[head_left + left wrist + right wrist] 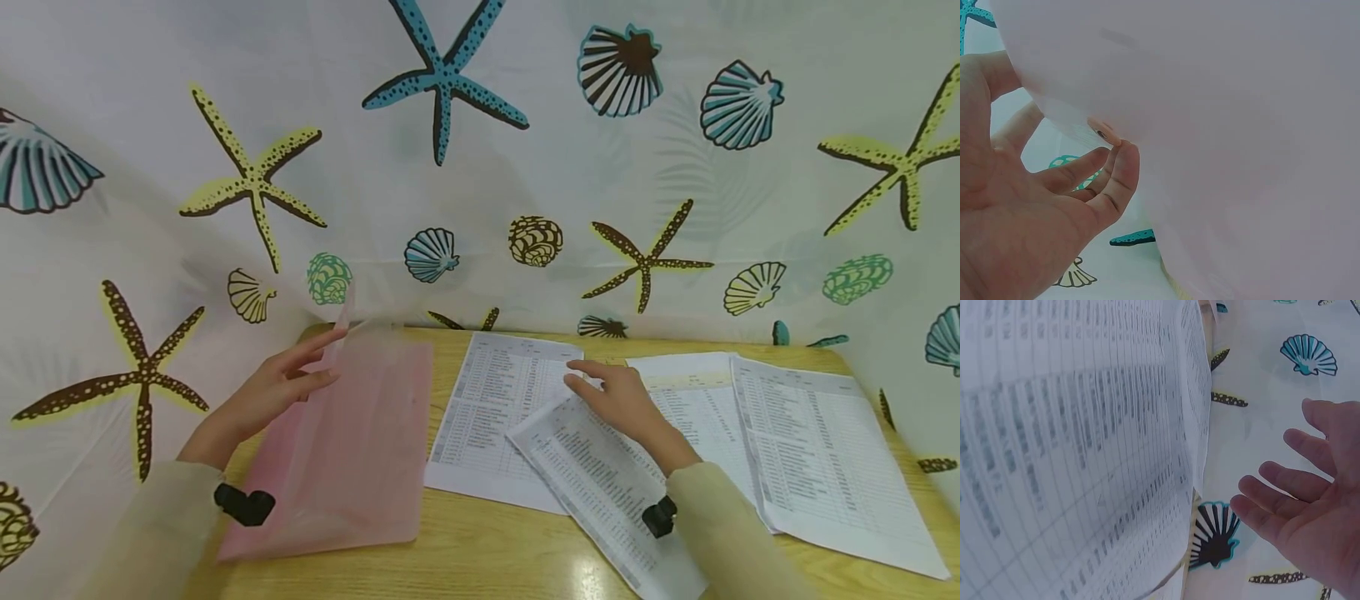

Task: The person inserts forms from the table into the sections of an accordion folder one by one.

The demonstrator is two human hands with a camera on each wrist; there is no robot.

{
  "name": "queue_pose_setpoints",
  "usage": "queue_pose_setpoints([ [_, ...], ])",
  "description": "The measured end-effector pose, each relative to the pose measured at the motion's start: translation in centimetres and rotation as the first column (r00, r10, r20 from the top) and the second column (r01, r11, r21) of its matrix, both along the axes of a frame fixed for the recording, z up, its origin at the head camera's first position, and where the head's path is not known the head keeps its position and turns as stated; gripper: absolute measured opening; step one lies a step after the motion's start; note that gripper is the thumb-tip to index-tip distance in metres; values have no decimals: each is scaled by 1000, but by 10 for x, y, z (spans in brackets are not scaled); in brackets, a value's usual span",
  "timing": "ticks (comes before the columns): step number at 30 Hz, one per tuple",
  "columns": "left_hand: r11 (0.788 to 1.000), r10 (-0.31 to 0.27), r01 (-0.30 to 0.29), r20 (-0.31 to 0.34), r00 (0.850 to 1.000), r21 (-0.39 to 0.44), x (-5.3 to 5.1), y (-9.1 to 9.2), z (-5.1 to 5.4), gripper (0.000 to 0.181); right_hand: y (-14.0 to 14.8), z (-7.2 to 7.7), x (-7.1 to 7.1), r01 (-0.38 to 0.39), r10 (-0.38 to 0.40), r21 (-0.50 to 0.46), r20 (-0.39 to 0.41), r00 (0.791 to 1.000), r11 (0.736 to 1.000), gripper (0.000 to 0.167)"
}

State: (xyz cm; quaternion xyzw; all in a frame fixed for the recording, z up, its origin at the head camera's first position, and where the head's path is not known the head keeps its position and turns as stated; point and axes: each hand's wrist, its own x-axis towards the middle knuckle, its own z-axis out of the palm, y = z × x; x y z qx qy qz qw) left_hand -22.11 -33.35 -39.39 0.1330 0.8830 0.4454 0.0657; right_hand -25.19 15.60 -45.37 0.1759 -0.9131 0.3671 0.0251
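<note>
A translucent pink folder [375,433] lies on the table at the left, its cover partly lifted. My left hand [281,387] pinches the edge of that cover; in the left wrist view thumb and fingers of the left hand [1054,181] meet at the border of the pink sheet [1241,125]. Over the printed sheets, my right hand [622,400] hovers with relaxed fingers and holds nothing. Below it a tilted printed sheet [592,483] overlaps another one [480,408]. The right wrist view has the right hand [1310,494] beside printed paper [1072,437], apart from it.
Two more printed sheets, one partly covered [697,408] and one at the far right [825,458], overlap on the wooden table [487,550]. A white cloth [525,167] with starfish and shells hangs behind and along both sides.
</note>
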Motion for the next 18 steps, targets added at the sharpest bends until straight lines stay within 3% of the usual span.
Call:
queue_pose_setpoints([
  [11,1000,-24,24,-10,1000,8,-2,2,1,64,69,2,6,135,-135,-17,21,991,991,49],
  [18,1000,-28,28,-13,1000,0,-2,5,2,64,105,8,11,257,-257,15,75,963,966,58],
])
